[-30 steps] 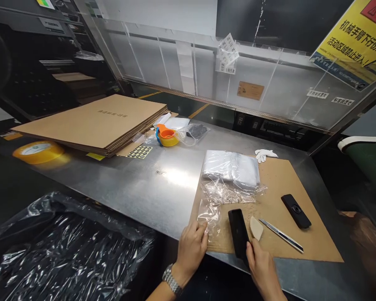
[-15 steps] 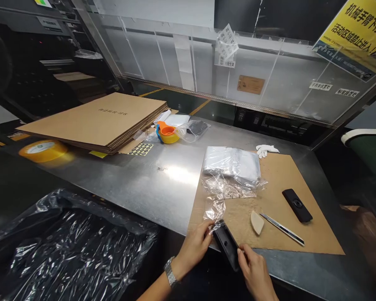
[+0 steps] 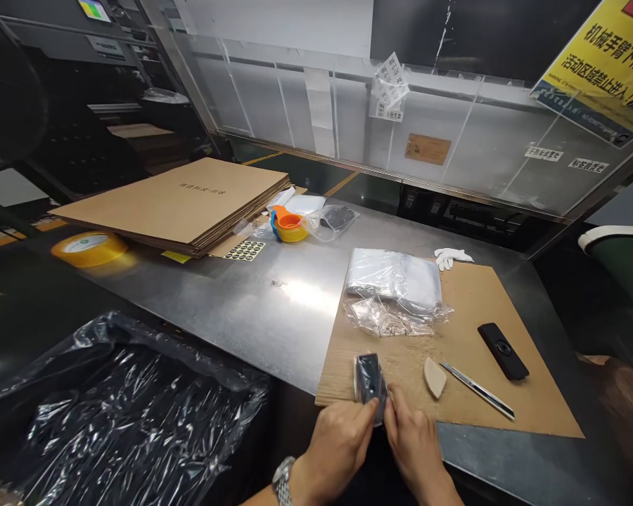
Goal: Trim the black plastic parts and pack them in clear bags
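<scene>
A black plastic part (image 3: 369, 376) sits inside a clear plastic bag, tilted over the near edge of the cardboard sheet. My left hand (image 3: 340, 439), with a metal watch at the wrist, pinches the bag at its near end. My right hand (image 3: 412, 436) grips the same bag from the right side, fingers closed. A similar black part (image 3: 503, 351) with a round centre lies on the right of the cardboard. Between them rest a beige wedge-shaped piece (image 3: 435, 378) and a utility knife (image 3: 477, 390). Beyond is a stack of clear plastic bags (image 3: 393, 277).
Flat cardboard (image 3: 190, 197) is stacked at the back left, beside a yellow tape roll (image 3: 89, 247). An orange tape dispenser (image 3: 289, 223), a sticker sheet (image 3: 246, 251) and a white glove (image 3: 451, 257) lie farther back. A bin lined with black plastic (image 3: 137, 422) stands at lower left.
The black part has gone from the bag's mouth to inside the clear bag. Both hands have come closer together at its near end. The view has shifted slightly.
</scene>
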Motion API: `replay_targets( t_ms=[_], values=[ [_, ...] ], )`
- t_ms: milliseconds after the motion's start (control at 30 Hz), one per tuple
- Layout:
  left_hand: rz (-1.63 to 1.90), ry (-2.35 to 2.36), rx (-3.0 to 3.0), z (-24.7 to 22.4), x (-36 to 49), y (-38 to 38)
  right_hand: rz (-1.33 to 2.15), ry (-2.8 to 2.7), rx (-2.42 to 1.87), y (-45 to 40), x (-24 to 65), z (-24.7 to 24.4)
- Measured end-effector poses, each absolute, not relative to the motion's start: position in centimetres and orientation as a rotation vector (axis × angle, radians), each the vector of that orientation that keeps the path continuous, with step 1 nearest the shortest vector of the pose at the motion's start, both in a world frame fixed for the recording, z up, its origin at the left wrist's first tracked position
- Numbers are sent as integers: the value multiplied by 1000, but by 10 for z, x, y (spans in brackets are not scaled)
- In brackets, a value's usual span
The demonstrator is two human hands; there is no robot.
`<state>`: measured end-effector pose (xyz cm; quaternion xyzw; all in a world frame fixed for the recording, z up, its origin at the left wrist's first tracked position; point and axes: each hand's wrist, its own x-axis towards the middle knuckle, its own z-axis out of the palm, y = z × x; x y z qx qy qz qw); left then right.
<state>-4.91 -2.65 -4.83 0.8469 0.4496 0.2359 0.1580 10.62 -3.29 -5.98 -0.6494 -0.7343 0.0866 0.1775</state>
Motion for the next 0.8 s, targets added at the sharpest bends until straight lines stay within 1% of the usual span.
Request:
replay_targets(
  t_ms=[100, 200, 267, 300, 367, 433, 467, 533, 600, 667, 733, 800],
  values=[
    [662, 1309, 2325, -33, -54, -20, 280, -2197, -1755, -19, 102, -33],
    [650, 1437, 2048, -11, -70, -7, 378, -2284, -1638, -2, 104, -4],
    [688, 1367, 1800, 5, -84, 1, 428, -2340, -1551, 7, 103, 14],
    [736, 1288, 1649, 10, -91, 5, 505, -2340, -1503, 11, 100, 22],
    [933, 1143, 1251, 14, -103, 8, 800, -2236, -1394, 15, 92, 35],
    [1190, 1087, 770, 5, -109, 6, 1095, -2041, -1271, 14, 78, 44],
    [1297, 1088, 527, -4, -111, 2, 1168, -1968, -1215, 13, 69, 46],
    [1317, 1123, 334, -24, -111, -13, 1128, -1967, -1107, 8, 51, 45],
    [1222, 1116, 268, -42, -111, -33, 991, -2086, -948, 2, 31, 38],
    [1144, 972, 212, -54, -116, -52, 847, -2218, -750, -4, 10, 24],
    [1175, 841, 154, -60, -129, -65, 745, -2320, -592, -8, -10, 4],
    [1291, 933, 133, -62, -150, -70, 713, -2397, -515, -12, -28, -20]
  ],
)
